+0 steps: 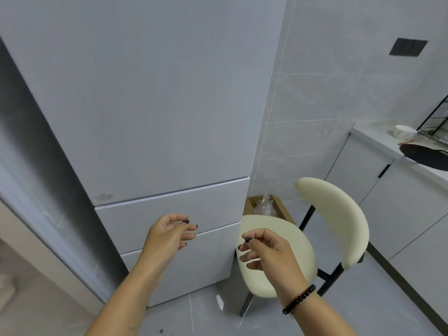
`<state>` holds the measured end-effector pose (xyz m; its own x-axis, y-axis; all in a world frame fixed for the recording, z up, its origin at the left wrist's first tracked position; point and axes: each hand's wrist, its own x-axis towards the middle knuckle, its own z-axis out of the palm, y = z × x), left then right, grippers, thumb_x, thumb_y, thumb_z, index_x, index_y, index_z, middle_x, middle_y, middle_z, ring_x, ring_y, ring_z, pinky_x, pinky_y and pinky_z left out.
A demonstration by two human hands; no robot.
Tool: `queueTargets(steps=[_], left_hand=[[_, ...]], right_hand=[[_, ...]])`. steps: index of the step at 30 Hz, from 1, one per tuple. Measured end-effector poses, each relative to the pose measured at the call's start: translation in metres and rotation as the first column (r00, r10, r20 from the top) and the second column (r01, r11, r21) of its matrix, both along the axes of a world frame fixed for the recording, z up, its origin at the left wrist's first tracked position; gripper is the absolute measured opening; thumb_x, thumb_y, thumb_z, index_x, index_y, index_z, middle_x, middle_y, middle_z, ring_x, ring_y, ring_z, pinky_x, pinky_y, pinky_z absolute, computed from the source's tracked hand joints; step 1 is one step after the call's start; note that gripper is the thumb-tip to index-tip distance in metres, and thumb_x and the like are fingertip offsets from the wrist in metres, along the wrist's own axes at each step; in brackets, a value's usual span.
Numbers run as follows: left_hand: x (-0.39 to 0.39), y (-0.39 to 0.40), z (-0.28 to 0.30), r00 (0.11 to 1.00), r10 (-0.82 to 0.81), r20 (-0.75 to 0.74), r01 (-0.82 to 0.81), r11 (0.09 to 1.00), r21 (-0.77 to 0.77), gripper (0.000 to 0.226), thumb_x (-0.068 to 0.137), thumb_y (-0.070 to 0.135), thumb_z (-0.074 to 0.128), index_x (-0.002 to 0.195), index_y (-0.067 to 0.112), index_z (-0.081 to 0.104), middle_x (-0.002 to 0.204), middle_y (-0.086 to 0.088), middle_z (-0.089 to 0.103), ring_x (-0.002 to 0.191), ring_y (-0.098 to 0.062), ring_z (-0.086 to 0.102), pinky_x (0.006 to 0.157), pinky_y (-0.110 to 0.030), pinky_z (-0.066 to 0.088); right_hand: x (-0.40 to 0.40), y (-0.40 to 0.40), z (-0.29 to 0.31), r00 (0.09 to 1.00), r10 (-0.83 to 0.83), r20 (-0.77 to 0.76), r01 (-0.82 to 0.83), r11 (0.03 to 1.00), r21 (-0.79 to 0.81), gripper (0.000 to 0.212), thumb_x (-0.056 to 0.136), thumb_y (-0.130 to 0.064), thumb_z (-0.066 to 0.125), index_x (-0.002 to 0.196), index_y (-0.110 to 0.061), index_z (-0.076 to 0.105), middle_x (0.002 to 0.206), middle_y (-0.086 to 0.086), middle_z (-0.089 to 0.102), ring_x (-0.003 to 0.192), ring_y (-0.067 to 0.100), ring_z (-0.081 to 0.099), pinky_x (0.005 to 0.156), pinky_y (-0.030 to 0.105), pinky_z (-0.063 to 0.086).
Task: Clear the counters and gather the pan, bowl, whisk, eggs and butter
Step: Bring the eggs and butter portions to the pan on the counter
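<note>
A: What fills the view?

B: A tall white fridge (155, 117), its doors closed, with two drawer fronts below. To its right is a grey tiled wall carrying a dark switch plate (408, 47).

A: And along the right edge?

B: A white counter (373, 139) over cabinet doors. The black pan (426, 157) sits on it, overhanging the front edge a little. The white bowl (404, 131) stands just behind the pan, beside a black wire rack (436, 122). Whisk, eggs and butter I cannot pick out.

A: Nearer in?

B: A cream chair (276, 253) with dark legs stands right of the fridge, and an open cardboard box (266, 206) with crumpled clear plastic sits behind it on the floor.

A: The hands?

B: The left hand (169, 235) hangs in front of the fridge's drawer fronts, fingers loosely curled and slightly apart, holding nothing. The right hand (266, 251) hangs over the chair seat, likewise relaxed and empty, a dark bead bracelet (299, 299) on its wrist.
</note>
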<state>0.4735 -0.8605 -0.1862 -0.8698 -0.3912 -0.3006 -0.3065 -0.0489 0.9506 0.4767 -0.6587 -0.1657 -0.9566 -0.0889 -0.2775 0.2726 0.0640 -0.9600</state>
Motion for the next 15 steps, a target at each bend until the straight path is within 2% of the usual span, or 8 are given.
queueTargets(steps=[2, 5, 7, 9, 11, 12, 15], left_hand=[[-0.005, -0.023, 0.005, 0.999, 0.044, -0.029, -0.045, 0.997, -0.059, 0.016, 0.095, 0.010, 0.056, 0.111, 0.014, 0.055, 0.107, -0.005, 0.069, 0.088, -0.017, 0.067, 0.073, -0.029, 0.052], [-0.019, -0.065, 0.016, 0.984, 0.147, -0.104, -0.166, 0.962, -0.218, 0.037, 0.091, 0.013, 0.063, 0.124, 0.017, 0.046, 0.132, -0.006, 0.054, 0.105, -0.021, 0.059, 0.091, -0.038, 0.049], [-0.028, -0.090, 0.027, 0.955, 0.245, -0.168, -0.288, 0.904, -0.316, 0.060, 0.088, 0.012, 0.066, 0.139, 0.010, 0.036, 0.147, -0.011, 0.036, 0.122, -0.026, 0.049, 0.101, -0.037, 0.041], [-0.034, -0.114, 0.040, 0.907, 0.341, -0.246, -0.411, 0.843, -0.348, 0.076, 0.084, 0.009, 0.070, 0.146, 0.007, 0.027, 0.151, -0.015, 0.022, 0.134, -0.026, 0.035, 0.111, -0.034, 0.032], [-0.042, -0.135, 0.051, 0.855, 0.404, -0.325, -0.502, 0.800, -0.329, 0.076, 0.080, 0.005, 0.072, 0.143, 0.007, 0.030, 0.149, -0.016, 0.023, 0.130, -0.021, 0.033, 0.111, -0.032, 0.031], [-0.047, -0.144, 0.054, 0.844, 0.416, -0.338, -0.520, 0.790, -0.326, 0.077, 0.079, 0.005, 0.072, 0.143, 0.008, 0.030, 0.150, -0.016, 0.022, 0.132, -0.023, 0.031, 0.112, -0.036, 0.031], [-0.061, -0.170, 0.062, 0.867, 0.407, -0.286, -0.487, 0.813, -0.320, 0.097, 0.084, 0.013, 0.072, 0.154, 0.011, 0.004, 0.159, -0.013, 0.004, 0.147, -0.029, 0.009, 0.118, -0.043, 0.021]], right_hand=[[0.000, -0.016, 0.005, 1.000, -0.007, 0.000, 0.007, 1.000, -0.017, 0.016, 0.091, 0.001, 0.050, 0.090, -0.004, 0.065, 0.069, 0.004, 0.069, 0.054, 0.012, 0.062, 0.053, 0.022, 0.049], [-0.007, -0.041, 0.013, 1.000, -0.010, 0.004, 0.010, 1.000, -0.028, 0.015, 0.092, 0.001, 0.050, 0.093, -0.002, 0.065, 0.072, 0.007, 0.069, 0.055, 0.014, 0.062, 0.052, 0.022, 0.048], [-0.011, -0.058, 0.017, 1.000, 0.006, -0.006, -0.006, 1.000, -0.025, 0.015, 0.092, 0.001, 0.050, 0.095, -0.003, 0.065, 0.074, 0.008, 0.070, 0.058, 0.016, 0.063, 0.052, 0.022, 0.048], [-0.014, -0.076, 0.020, 0.999, 0.022, -0.026, -0.023, 0.999, -0.026, 0.016, 0.092, 0.001, 0.050, 0.095, -0.004, 0.065, 0.076, 0.008, 0.070, 0.059, 0.015, 0.063, 0.053, 0.022, 0.049], [-0.014, -0.090, 0.023, 0.998, 0.033, -0.045, -0.034, 0.999, -0.027, 0.016, 0.092, 0.002, 0.050, 0.093, -0.005, 0.065, 0.076, 0.009, 0.070, 0.058, 0.015, 0.062, 0.053, 0.022, 0.049], [-0.014, -0.094, 0.026, 0.998, 0.035, -0.054, -0.036, 0.999, -0.022, 0.016, 0.092, 0.002, 0.050, 0.093, -0.005, 0.065, 0.077, 0.009, 0.070, 0.058, 0.015, 0.062, 0.053, 0.022, 0.049], [-0.014, -0.109, 0.032, 0.996, 0.038, -0.077, -0.039, 0.999, -0.012, 0.017, 0.092, 0.002, 0.049, 0.093, -0.005, 0.064, 0.080, 0.011, 0.071, 0.059, 0.016, 0.062, 0.054, 0.022, 0.049]])
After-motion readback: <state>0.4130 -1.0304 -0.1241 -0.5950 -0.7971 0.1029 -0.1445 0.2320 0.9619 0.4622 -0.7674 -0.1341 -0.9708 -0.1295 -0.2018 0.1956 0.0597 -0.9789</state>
